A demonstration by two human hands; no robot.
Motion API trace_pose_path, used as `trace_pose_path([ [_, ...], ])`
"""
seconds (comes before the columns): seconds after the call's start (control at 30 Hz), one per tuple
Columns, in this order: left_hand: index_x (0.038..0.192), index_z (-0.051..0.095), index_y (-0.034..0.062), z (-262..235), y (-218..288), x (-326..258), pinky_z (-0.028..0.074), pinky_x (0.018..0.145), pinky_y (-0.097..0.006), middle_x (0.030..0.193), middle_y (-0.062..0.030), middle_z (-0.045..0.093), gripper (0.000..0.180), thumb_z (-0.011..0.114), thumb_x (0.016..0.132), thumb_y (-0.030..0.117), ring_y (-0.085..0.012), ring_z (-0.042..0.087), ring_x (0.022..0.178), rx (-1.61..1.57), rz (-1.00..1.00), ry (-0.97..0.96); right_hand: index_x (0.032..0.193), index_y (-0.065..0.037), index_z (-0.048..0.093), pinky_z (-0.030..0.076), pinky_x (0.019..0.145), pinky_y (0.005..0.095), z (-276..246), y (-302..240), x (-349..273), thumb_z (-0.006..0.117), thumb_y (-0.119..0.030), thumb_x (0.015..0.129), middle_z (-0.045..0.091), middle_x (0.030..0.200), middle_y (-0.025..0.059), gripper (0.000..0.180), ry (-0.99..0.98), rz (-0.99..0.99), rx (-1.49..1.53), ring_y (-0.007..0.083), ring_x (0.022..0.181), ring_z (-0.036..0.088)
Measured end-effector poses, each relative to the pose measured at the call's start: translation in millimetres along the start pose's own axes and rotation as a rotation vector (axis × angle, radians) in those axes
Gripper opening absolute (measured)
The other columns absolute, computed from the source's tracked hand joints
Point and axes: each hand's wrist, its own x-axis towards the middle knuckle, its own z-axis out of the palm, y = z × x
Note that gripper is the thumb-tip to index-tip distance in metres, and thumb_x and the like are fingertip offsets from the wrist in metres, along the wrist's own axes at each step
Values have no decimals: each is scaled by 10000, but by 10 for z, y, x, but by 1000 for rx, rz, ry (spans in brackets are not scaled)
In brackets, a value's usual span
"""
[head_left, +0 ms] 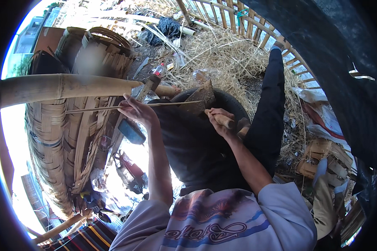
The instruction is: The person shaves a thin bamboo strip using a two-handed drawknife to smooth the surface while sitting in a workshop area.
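A thin bamboo stick [171, 103] lies nearly level across my lap. My left hand [137, 110] is closed on it left of its middle, with one finger raised. The stick's right end rests over a flat, dark brown piece [202, 98] above my thigh; whether that is a pad or a broad blade I cannot tell. Close to that end, my right hand [218, 119] is closed round a tool with a thick wooden handle [225, 121]. Its working end is hidden by my fingers and the brown piece.
A thick bamboo pole [67, 87] crosses at left before woven bamboo baskets [50, 142]. A phone-like dark slab [131, 132] sits below my left forearm. A black tyre-like rim [234, 104] stands beyond my lap. Straw [234, 54] and a slatted bamboo fence [255, 25] lie farther off.
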Motion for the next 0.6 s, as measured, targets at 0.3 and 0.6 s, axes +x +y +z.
trace_pose_path([
  [0.3, 1109, 363, -93, 158, 4, 105, 308, 990, -339, 1131, -243, 444, 415, 551, 937, 235, -277, 453, 1075, 67, 100, -106, 869, -30, 619, 541, 791, 332, 7, -110, 50, 709, -47, 773, 683, 926, 142, 133, 51, -145, 35, 273, 911, 683],
  [0.6, 1074, 361, -64, 136, 83, 139, 367, 901, -340, 1020, -196, 456, 345, 558, 917, 171, -258, 478, 944, 154, 89, -150, 856, -23, 605, 536, 801, 339, 65, -131, 40, 707, -33, 770, 676, 902, 148, 134, 79, -211, 43, 278, 902, 683],
])
